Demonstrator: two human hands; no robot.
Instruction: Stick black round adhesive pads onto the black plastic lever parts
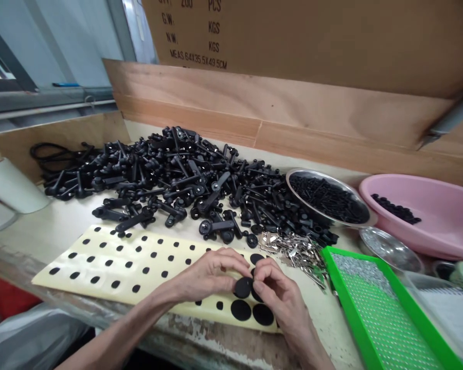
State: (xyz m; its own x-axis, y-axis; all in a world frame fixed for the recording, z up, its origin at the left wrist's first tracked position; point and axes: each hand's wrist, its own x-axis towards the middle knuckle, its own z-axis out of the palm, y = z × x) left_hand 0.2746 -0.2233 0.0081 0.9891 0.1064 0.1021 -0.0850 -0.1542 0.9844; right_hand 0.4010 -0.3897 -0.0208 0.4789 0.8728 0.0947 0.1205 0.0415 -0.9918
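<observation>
My left hand (206, 275) pinches a black round disc (243, 288) between thumb and fingers, just above a pale yellow backing sheet (100, 277). The fingertips of my right hand (283, 295) are pressed together at the disc's right edge; what lies between them is hidden. Larger black round pads (241, 310) stick to the sheet's right end under my hands. Rows of smaller black dots (116, 284) cover the rest of it. Behind the sheet spreads a big heap of black plastic crank-like parts (177, 174).
Small metal pieces (299, 254) lie right of the sheet, beside a green tray (334, 277) of tiny silvery pieces. A steel bowl (370, 218) and a pink basin (440, 205) hold black parts. Wooden boards (224, 113) and a carton (293, 46) stand behind. A pointed tool (447, 121) hangs upper right.
</observation>
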